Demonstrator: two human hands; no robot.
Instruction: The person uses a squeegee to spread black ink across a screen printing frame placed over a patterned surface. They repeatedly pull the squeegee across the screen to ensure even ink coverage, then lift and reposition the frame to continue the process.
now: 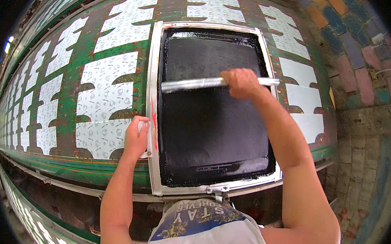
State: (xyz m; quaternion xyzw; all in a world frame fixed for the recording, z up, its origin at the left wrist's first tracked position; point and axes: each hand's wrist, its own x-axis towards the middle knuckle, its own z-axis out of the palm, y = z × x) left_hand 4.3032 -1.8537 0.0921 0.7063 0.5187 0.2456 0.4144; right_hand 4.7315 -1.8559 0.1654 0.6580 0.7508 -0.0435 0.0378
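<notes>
A screen-printing frame (154, 97) with white metal sides lies on the long green table in front of me. Black ink (208, 127) coats its mesh, with thick streaks along the near and far ends. My right hand (243, 84) is closed round a silvery squeegee (193, 83) that spans the frame's width, its right end over the right rail. The squeegee's left part is slightly blurred. At the frame's left side, my left hand (136, 137) is wrapped round a pale handle (146, 139) on the rail.
White fabric pieces with small printed figures (105, 112) lie in rows to the left and beyond the frame. To the right are plain white pieces (300, 99). A metal clamp (218, 189) sits on the near rail. Patterned brick paving (364, 65) runs along the right.
</notes>
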